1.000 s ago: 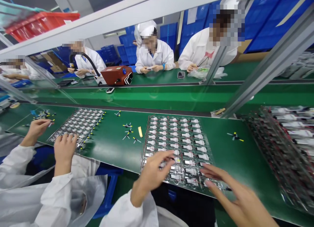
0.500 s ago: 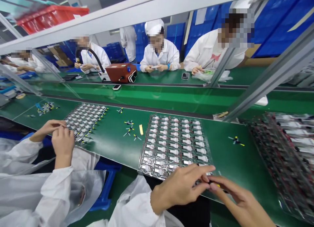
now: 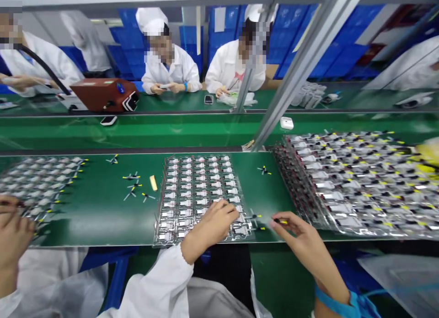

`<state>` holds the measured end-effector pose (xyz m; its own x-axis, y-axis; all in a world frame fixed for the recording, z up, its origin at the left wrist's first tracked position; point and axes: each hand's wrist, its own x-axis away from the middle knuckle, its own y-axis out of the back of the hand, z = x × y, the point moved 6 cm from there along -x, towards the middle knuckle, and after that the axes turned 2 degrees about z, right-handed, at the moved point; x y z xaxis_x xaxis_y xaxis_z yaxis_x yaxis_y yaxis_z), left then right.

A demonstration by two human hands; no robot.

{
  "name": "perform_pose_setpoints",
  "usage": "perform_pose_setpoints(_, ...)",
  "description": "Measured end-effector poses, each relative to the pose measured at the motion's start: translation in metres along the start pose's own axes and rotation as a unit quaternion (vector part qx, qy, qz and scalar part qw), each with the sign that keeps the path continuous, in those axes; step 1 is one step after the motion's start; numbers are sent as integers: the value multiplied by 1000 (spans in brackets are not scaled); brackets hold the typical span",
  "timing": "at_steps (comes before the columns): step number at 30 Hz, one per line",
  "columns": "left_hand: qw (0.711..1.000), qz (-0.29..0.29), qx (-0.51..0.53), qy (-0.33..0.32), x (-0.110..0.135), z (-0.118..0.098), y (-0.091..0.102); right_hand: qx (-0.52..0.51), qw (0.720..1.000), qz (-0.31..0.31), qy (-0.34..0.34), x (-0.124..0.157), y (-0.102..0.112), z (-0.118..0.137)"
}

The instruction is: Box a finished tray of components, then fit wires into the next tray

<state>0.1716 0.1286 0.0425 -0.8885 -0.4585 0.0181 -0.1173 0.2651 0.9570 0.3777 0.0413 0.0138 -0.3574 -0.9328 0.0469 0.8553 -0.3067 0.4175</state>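
A clear plastic tray (image 3: pixel 161 226) of several small silver parts lies on the green bench in front of me. My left hand (image 3: pixel 211 224) rests curled on the tray's near right corner, fingers closed over the parts there. My right hand (image 3: pixel 302 238) is just right of the tray, pinching a small black and yellow piece (image 3: pixel 279 221) between thumb and forefinger. Another small black and yellow cross-shaped piece (image 3: pixel 254 216) lies between the two hands at the tray's edge.
A stack of filled trays (image 3: pixel 360 180) stands to the right. Loose cross-shaped pieces (image 3: pixel 132 185) and a yellow strip (image 3: pixel 153 182) lie left of my tray. A neighbour's hands (image 3: pixel 13 226) work at another tray (image 3: pixel 41 180) on the left. People sit across the conveyor (image 3: pixel 192 130).
The view has swung to the right and down. My hands, which met at the tray's near right corner, have parted; the right one now sits off the tray holding a small piece.
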Motion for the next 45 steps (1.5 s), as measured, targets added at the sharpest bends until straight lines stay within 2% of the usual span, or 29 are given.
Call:
perform_pose_setpoints(3,999,10,-8,-33,-14,3,-6,15,1000,-12,-2,0,1,-4)
perform_pose_setpoints(8,997,17,-61,-35,-33,15,-6,24,1000,-13,-1,-2,-3,-2)
perform_pose_setpoints(15,986,47,-122,-99,-40,14,-4,6,1000,-15,-4,-8,-11,-2)
perform_pose_setpoints(21,982,60,-150,-101,-44,10,0,-11,1000,-18,3,-18,-18,6)
perform_pose_setpoints(30,996,39,-50,-56,-45,20,-2,-18,1000,-11,-2,-31,-25,9)
perform_pose_setpoints(34,999,5,40,-19,-40,26,-6,-18,1000,12,11,-39,-37,12)
perform_pose_setpoints(38,996,-25,85,15,-36,32,-14,-7,999,38,13,-47,-51,10)
perform_pose_setpoints(45,991,-56,122,17,-34,35,-23,7,996,80,27,-53,-62,5)
